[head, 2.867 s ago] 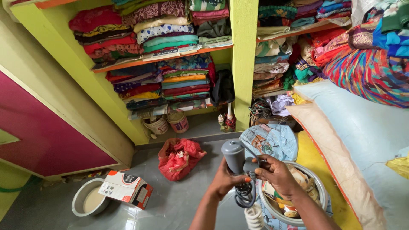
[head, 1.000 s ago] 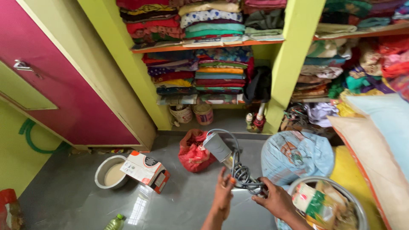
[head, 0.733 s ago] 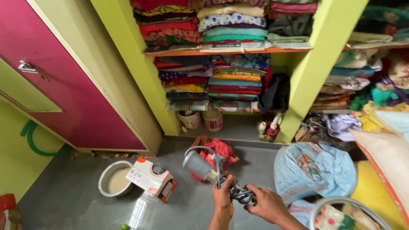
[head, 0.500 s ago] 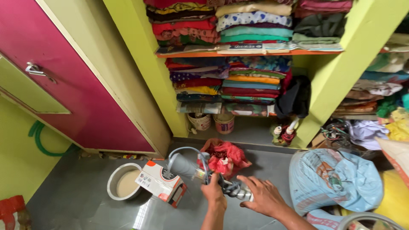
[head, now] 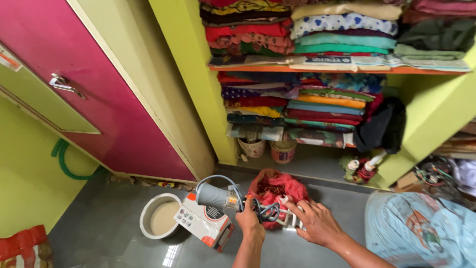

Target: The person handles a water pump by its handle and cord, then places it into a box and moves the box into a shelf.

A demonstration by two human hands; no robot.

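Your left hand (head: 251,224) is clamped on the neck of the grey immersion heater (head: 213,196), holding it level above the cardboard box (head: 206,227) so its looped cord (head: 267,212) hangs clear. Your right hand (head: 315,226) lies spread over the white coil (head: 287,218), hiding most of it; whether those fingers grip it I cannot tell.
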